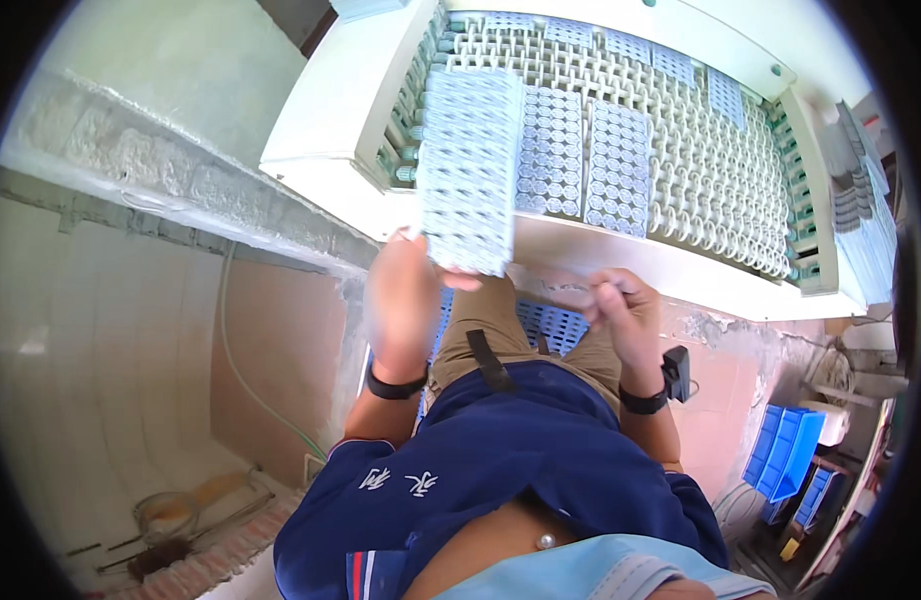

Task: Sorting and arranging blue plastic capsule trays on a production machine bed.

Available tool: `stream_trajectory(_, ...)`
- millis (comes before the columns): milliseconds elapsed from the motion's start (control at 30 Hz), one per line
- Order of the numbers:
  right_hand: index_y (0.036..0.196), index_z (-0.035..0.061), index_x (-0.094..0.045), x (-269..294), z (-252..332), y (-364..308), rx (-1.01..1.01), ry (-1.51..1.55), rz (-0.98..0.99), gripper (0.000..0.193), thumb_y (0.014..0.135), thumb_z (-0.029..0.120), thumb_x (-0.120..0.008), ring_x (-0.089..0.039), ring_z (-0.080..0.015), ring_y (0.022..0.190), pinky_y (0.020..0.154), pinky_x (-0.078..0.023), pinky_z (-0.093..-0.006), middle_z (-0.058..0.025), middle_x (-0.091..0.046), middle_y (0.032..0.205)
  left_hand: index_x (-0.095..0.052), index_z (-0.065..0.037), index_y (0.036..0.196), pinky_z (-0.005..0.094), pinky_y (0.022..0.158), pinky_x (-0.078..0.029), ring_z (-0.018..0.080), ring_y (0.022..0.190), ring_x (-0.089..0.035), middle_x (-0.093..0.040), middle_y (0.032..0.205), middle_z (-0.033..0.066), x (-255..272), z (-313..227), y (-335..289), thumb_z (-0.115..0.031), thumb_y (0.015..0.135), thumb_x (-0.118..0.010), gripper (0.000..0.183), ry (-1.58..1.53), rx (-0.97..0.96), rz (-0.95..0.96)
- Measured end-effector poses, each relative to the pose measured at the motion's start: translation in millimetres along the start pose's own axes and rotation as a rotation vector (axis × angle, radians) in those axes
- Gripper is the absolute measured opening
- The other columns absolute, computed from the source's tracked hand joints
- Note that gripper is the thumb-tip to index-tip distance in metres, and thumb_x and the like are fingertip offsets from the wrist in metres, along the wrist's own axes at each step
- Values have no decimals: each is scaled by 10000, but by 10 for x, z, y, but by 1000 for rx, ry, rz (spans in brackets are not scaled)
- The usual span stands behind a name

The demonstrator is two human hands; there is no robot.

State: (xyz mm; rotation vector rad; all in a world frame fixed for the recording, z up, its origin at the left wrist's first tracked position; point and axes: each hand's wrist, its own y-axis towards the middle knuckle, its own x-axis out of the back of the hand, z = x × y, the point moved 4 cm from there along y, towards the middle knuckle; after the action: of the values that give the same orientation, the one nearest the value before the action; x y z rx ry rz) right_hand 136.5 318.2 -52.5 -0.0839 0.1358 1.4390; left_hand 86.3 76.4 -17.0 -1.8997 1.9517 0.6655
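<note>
My left hand (403, 300) grips the lower edge of a pale blue flat panel (471, 170) printed with rows of small repeated shapes. The panel is raised over the left end of a roller conveyor (721, 190) and hides part of it. To its right, two panels with rows of round shapes, a nearer-left one (551, 150) and another panel (618, 165), lie side by side on the rollers. My right hand (626, 312) is in front of the conveyor's near edge, thumb and fingers curled together. Whatever it may hold cannot be made out.
More panels (673, 64) lie along the conveyor's far side. A white machine frame (326, 130) surrounds the rollers. At the right stand a rack of upright sheets (853, 190) and blue bins (783, 450). A rough concrete ledge (171, 190) runs along the left, with a hose (231, 340) below.
</note>
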Motion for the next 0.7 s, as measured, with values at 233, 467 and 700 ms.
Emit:
stream_trajectory(233, 974, -36, -563, -251, -13, -58, -92, 190, 187, 180, 870, 105, -602, -573, -67, 602, 487, -453, -181, -56, -630, 776, -468, 70, 1095, 315, 600, -583, 220, 764, -654, -628, 914, 159, -265, 690, -289, -165, 965, -400, 277, -116, 306, 188)
stream_trajectory(467, 953, -14, -579, -121, -59, -127, -154, 120, 169, 145, 867, 100, -604, -540, -35, 554, 485, -439, -173, -9, -608, 706, -390, 68, 1252, 370, 845, -503, 249, 1000, -592, -555, 1146, 185, -285, 776, -173, -275, 958, -377, 452, -378, 499, 353)
stream_trajectory(700, 943, -6, -588, -260, -96, -115, -286, 82, 274, 138, 853, 93, -622, -522, -38, 544, 486, -442, -183, -12, -614, 721, -401, 56, 1263, 339, 848, -488, 224, 993, -593, -562, 1157, 156, -78, 821, -72, -134, 936, -421, 378, -293, 447, 233)
